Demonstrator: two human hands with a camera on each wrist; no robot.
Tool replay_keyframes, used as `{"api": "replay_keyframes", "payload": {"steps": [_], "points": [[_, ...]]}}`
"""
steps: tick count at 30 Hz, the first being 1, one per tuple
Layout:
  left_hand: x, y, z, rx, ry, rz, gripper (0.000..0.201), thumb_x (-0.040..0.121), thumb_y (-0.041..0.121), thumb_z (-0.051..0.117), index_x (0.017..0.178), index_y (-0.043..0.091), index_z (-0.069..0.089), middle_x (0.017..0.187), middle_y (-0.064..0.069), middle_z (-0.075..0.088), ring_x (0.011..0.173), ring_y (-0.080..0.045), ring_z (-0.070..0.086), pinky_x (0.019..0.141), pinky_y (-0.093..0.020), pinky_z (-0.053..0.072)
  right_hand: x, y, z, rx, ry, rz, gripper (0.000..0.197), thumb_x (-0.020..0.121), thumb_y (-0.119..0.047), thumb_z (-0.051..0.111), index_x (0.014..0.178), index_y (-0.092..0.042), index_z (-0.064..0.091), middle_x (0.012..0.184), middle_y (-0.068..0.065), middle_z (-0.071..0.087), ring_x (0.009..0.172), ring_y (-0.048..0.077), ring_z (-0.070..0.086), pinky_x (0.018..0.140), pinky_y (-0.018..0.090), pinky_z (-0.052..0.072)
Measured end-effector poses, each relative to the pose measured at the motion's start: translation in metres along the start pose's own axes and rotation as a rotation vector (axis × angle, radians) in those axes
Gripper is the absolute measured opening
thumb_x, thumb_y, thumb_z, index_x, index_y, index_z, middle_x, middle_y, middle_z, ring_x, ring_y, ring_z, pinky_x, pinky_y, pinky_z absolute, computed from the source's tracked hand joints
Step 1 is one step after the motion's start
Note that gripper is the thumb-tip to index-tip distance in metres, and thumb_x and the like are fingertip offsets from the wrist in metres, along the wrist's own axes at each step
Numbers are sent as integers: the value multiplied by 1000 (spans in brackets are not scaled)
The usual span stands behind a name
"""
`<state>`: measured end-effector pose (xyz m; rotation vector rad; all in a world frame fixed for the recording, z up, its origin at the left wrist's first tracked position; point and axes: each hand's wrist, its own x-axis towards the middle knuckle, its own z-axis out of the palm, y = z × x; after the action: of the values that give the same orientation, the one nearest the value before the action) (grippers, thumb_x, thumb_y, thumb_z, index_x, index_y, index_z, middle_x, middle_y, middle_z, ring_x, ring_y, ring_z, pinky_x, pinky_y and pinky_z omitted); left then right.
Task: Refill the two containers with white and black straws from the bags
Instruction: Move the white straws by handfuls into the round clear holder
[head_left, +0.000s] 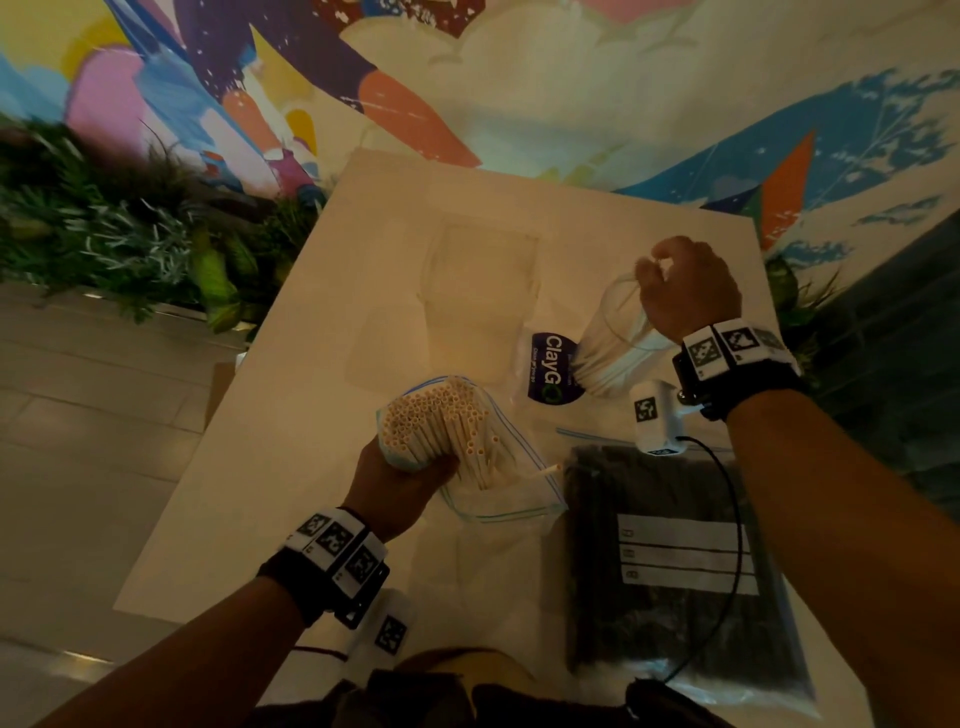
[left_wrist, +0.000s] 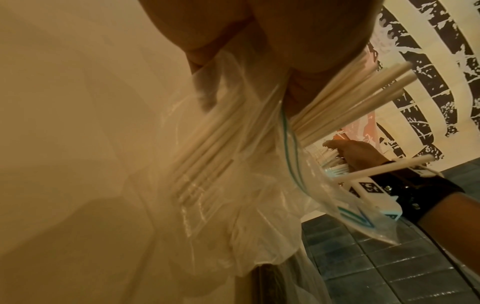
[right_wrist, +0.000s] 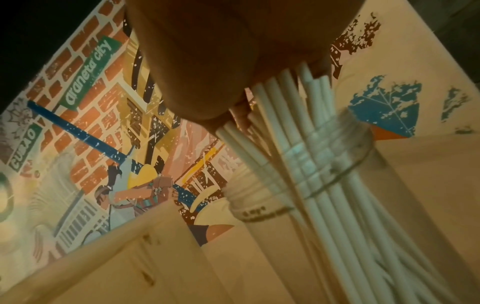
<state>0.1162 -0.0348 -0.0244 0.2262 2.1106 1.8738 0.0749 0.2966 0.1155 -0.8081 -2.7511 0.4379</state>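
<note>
bag of black straws (head_left: 675, 561) nearest, flat, untouched — left hand (head_left: 400, 486) clutching white-straw bag (head_left: 467, 457), right hand (head_left: 688, 291) grasping straws in clear container (head_left: 618, 338) — risk: tilted container tipping, straws spilling.

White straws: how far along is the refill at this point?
Partly done: white straws already stand in the clear container, with the right hand holding their tops. In hand: the left hand grips the open zip bag with its straw bundle. Left: the bag of black straws lies flat.
</note>
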Motion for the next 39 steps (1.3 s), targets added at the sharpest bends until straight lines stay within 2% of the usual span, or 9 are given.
{"api": "replay_keyframes", "payload": {"steps": [3, 5, 9, 13, 17, 25, 31, 35, 39], "points": [[-1, 2, 0, 14, 4, 8, 69, 62, 51, 78, 120, 19, 59, 119, -8, 64, 112, -27, 60, 91, -53, 50, -17, -6, -19, 230, 256, -97, 34, 87, -35, 56, 112, -13, 61, 115, 11, 62, 106, 29, 57, 91, 42, 44], [-1, 4, 0, 31, 13, 33, 65, 62, 56, 77, 118, 29, 60, 120, -8, 63, 113, -27, 59, 92, -53, 49, -43, -12, -34, 411, 256, -140, 19, 83, -24, 61, 101, -19, 65, 95, 4, 67, 87, 20, 61, 84, 39, 49], [-3, 10, 2, 67, 29, 59, 49, 62, 50, 72, 109, 56, 56, 122, -8, 61, 115, -29, 56, 94, -53, 47, -113, -19, -45, 546, -514, -160, 25, 80, -3, 68, 91, -26, 67, 78, 5, 71, 69, 21, 63, 74, 37, 53], [-3, 10, 3, 84, 30, 58, 57, 61, 54, 71, 114, 40, 56, 122, -7, 62, 115, -27, 57, 94, -52, 48, -161, -27, -21, 545, -838, -145, 68, 65, -7, 83, 120, -35, 55, 104, -6, 65, 87, 19, 65, 80, 32, 56], [-4, 15, 5, 139, 34, 87, 64, 61, 54, 68, 116, 23, 59, 118, -8, 63, 111, -26, 59, 94, -49, 49, -184, -43, 15, 673, -642, -183, 94, 61, -23, 88, 138, -40, 36, 121, -19, 52, 104, 2, 56, 85, 19, 53], [-6, 24, 8, 185, -49, 171, 52, 63, 53, 69, 112, 55, 53, 119, -2, 61, 113, -27, 58, 94, -51, 48, -190, -51, 68, 710, -249, -317, 41, 84, -43, 57, 113, -16, 69, 106, 0, 68, 97, 9, 62, 86, 29, 50], [-7, 24, 8, 125, -62, 119, 65, 56, 71, 71, 115, 45, 58, 120, 2, 63, 113, -19, 58, 95, -47, 49, -192, -48, 79, 766, -176, -335, 30, 90, -38, 53, 98, -13, 67, 93, -2, 65, 87, 15, 63, 77, 37, 52], [-6, 20, 8, 134, -34, 79, 68, 59, 59, 71, 120, 33, 54, 121, 2, 61, 113, -15, 57, 95, -34, 49, -191, -47, 83, 760, -135, -278, 33, 94, -39, 42, 96, -10, 57, 85, -9, 57, 79, 16, 61, 71, 45, 51], [-6, 22, 8, 114, -26, 68, 57, 62, 48, 74, 114, 34, 56, 116, 4, 62, 108, -11, 58, 85, -13, 45, -187, -54, 74, 810, -70, -279, 33, 95, -35, 44, 108, -8, 58, 97, -8, 61, 91, 13, 63, 82, 32, 53]]}}
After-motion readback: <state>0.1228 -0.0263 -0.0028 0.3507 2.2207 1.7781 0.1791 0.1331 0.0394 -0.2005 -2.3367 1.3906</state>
